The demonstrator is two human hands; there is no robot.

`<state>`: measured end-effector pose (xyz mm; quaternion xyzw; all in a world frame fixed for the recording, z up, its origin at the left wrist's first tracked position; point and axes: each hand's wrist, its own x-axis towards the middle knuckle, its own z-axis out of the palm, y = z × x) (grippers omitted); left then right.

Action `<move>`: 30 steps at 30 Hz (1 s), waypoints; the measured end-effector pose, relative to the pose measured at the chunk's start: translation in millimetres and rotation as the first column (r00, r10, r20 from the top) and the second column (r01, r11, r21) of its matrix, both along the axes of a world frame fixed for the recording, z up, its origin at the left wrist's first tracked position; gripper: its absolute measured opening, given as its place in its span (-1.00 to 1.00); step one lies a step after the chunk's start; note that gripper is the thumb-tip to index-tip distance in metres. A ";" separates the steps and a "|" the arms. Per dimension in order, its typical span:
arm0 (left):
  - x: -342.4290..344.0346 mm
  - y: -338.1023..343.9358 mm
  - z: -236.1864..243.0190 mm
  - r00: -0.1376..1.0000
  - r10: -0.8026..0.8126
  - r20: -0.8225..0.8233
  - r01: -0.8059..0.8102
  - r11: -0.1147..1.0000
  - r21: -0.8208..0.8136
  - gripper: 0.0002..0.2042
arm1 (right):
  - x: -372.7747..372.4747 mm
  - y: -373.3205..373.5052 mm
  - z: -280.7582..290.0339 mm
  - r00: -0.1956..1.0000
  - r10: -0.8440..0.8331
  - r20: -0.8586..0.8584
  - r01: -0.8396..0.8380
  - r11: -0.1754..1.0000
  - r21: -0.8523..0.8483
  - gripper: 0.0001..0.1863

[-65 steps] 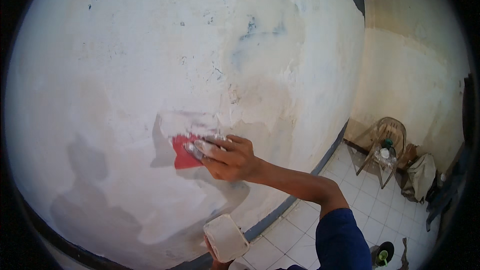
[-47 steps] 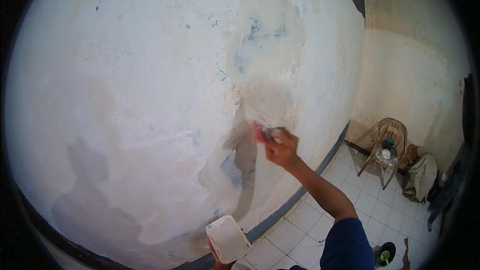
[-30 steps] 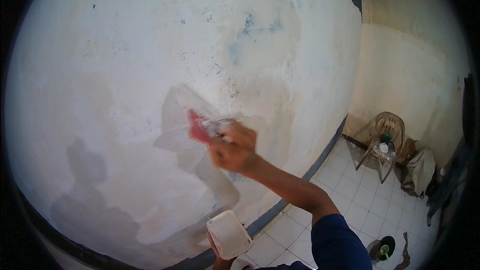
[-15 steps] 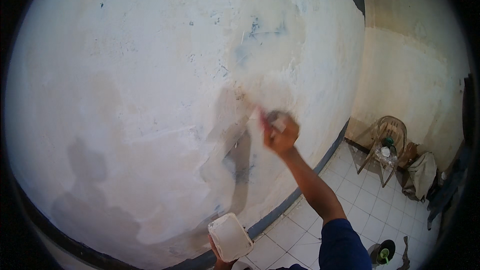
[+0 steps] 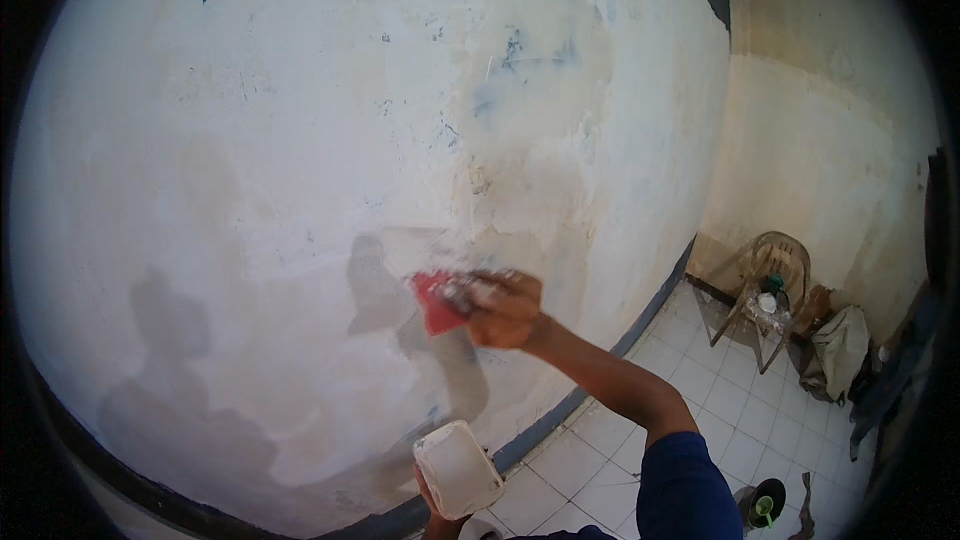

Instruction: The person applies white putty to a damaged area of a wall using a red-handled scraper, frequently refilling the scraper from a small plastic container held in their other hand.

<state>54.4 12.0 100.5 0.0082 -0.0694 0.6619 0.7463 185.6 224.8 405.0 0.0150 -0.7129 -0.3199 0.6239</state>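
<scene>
My right hand [image 5: 505,310] grips a red scraper [image 5: 436,300] smeared with white paste, at the white, patchy wall [image 5: 270,140], slightly blurred. The wall around it has beige patches, damp-looking darker areas and small blue-grey marks. Low in the view, my left hand [image 5: 428,495] holds a pale rectangular container [image 5: 458,468] near the foot of the wall; most of that hand is hidden behind it.
A brown plastic chair [image 5: 786,265] holding small items stands by the side wall [image 5: 810,140], beside a pale sack [image 5: 838,348] and dark objects at the right. A black pot [image 5: 765,490] with a green item sits on the white tiled floor [image 5: 720,390], lower right.
My right hand and the scraper have swept back and forth across the wall, most recently moving leftward and down. My left hand and the container have stayed in nearly the same place.
</scene>
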 end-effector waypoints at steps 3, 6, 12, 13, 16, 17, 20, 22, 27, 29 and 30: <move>1.8 -2.1 48.3 0.809 0.063 -0.585 -0.054 0.998 0.034 -0.04 | 23.9 29.6 38.4 0.948 -0.137 -0.287 0.113 0.989 -0.097 -0.89; -3.0 8.3 24.2 0.991 -0.134 -0.016 0.134 0.990 0.046 -0.04 | 27.4 59.1 70.8 0.871 -0.199 -0.450 0.213 0.977 -0.020 -0.92; 1.9 -8.2 56.8 0.995 -0.085 0.058 0.084 0.996 0.017 -0.06 | 17.6 38.8 -13.8 0.969 -0.245 0.018 0.242 0.966 0.088 -0.87; -2.8 -4.2 47.7 0.995 -0.102 -0.001 0.102 0.993 0.051 -0.06 | 29.6 41.1 -18.4 0.984 -0.176 -0.011 0.176 0.982 0.066 -0.91; -10.4 0.3 24.9 0.994 -0.082 -0.069 0.085 0.996 0.038 -0.07 | 53.7 55.5 10.1 0.945 -0.159 -0.286 0.095 0.970 -0.225 -0.92; -9.5 1.8 24.2 0.994 -0.080 -0.071 0.081 0.997 0.015 -0.07 | 68.5 72.9 23.5 0.852 -0.318 -0.416 0.200 0.932 -0.303 -0.94; -3.9 4.9 35.1 0.990 -0.115 -0.078 0.120 0.991 0.064 -0.07 | 79.9 112.4 57.3 0.697 -0.377 -0.610 0.158 0.910 -0.383 -0.96; 5.5 0.6 62.2 0.933 -0.040 -0.357 0.069 0.995 0.067 -0.07 | 49.1 116.7 53.5 0.689 -0.418 -0.592 0.061 0.848 -0.527 -0.92; -8.8 1.2 38.9 0.992 -0.119 -0.036 0.118 0.992 -0.036 -0.07 | -60.0 -9.6 52.4 0.964 -0.060 -0.259 0.044 0.997 -0.069 -0.92; -8.9 4.3 26.1 0.992 -0.122 -0.016 0.122 0.993 -0.001 -0.08 | -52.5 -38.7 61.9 0.975 0.072 -0.212 -0.077 0.997 -0.013 -0.93; -8.2 5.1 18.8 0.992 -0.127 -0.009 0.127 0.992 0.011 -0.08 | -40.1 -31.9 66.6 0.969 0.062 -0.238 -0.065 0.998 -0.004 -0.93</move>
